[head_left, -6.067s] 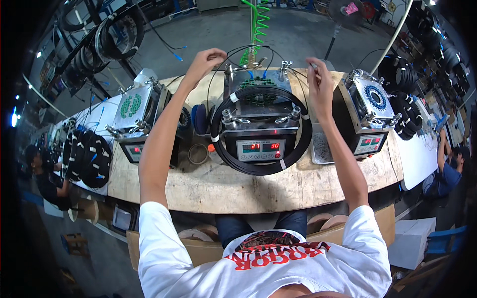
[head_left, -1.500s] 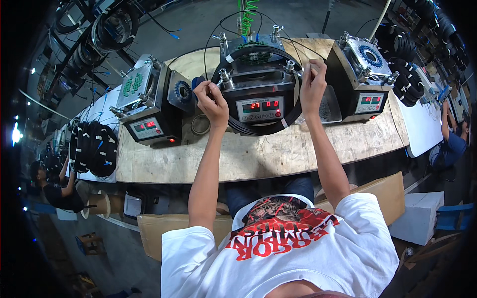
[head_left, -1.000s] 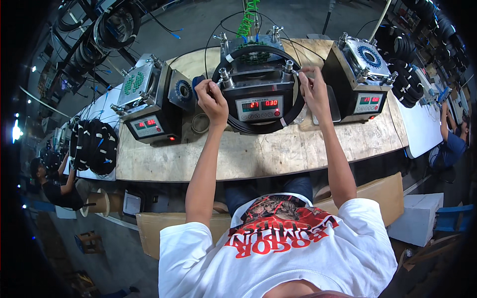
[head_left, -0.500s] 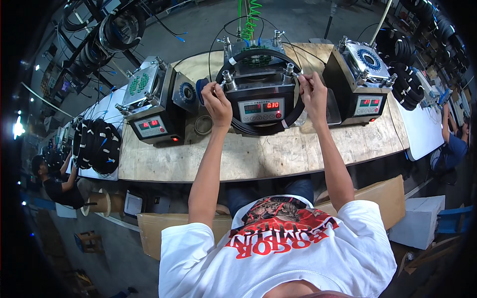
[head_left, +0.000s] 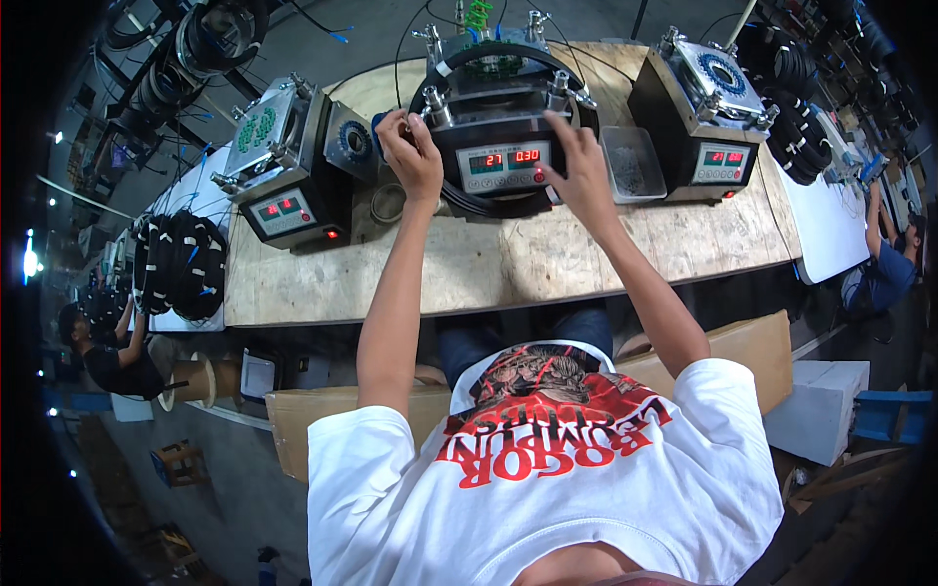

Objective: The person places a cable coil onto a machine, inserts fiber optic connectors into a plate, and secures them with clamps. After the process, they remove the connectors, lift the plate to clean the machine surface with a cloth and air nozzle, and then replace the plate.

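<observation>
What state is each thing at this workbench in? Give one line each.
Middle black-and-metal box machine: on, digits lit red
Left black-and-metal box machine: on, digits lit red
Right black-and-metal box machine: on, digits lit red
Black round cable coil: bundled into a ring
Left hand: grip curled; contents unclear
Right hand: grip open
Clear rectangular plastic tray: uncovered, pale bits inside

- Before you, a pale, stained plywood bench point(head_left: 469, 283) stretches from left to right.
- At its centre stands the middle machine point(head_left: 502, 168), boxy, with a lit red display.
- Similar machines flank it: the left machine point(head_left: 280, 213) and right machine point(head_left: 721, 164).
- Between the middle and right ones sits a clear tray point(head_left: 640, 197).
</observation>
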Demonstrator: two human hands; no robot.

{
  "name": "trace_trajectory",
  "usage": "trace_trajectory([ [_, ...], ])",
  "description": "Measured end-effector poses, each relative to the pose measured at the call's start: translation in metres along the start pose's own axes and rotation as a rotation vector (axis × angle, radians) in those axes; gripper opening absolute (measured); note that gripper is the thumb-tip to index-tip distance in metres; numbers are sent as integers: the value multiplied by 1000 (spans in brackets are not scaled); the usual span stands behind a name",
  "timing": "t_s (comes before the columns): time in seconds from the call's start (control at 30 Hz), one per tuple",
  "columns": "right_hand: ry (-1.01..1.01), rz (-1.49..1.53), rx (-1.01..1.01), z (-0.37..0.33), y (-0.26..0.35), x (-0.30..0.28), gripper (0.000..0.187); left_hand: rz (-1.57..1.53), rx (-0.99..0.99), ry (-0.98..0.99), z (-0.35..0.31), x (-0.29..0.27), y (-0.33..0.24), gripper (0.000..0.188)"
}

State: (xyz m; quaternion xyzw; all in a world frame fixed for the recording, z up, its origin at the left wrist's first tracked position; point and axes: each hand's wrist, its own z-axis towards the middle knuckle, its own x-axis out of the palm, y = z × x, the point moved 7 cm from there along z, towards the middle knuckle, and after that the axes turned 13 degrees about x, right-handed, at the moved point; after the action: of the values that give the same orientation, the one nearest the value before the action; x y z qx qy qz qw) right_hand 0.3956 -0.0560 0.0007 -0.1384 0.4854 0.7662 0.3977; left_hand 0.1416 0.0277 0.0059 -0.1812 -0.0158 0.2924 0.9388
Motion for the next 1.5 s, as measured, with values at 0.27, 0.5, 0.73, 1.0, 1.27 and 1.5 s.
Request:
trace_trajectory([
  [0.27, 15, -390, -103, -21, -1, 35, 101, 10, -28, 18, -6, 2, 3, 23],
  [0.5, 44, -353, 114, -10, 1, 38, 109, 97, 115, 16, -3, -1, -3, 20],
  [0.73, 26, -363, 164, -4, -1, 41, 114, 60, 87, 9, -2, 0, -4, 19],
  [1.0, -28, -356, 104, -3, 0, 35, 118, -36, -34, 78, -3, 1, 3, 21],
  [1.27, -78, -21, 22, -7, -4, 13, 82, -129, -172, 514, 21, -8, -5, 21],
  [1.5, -250, 382, 190, 36, -19, -36, 25, 35, 254, 757, 47, -16, -26, 14],
])
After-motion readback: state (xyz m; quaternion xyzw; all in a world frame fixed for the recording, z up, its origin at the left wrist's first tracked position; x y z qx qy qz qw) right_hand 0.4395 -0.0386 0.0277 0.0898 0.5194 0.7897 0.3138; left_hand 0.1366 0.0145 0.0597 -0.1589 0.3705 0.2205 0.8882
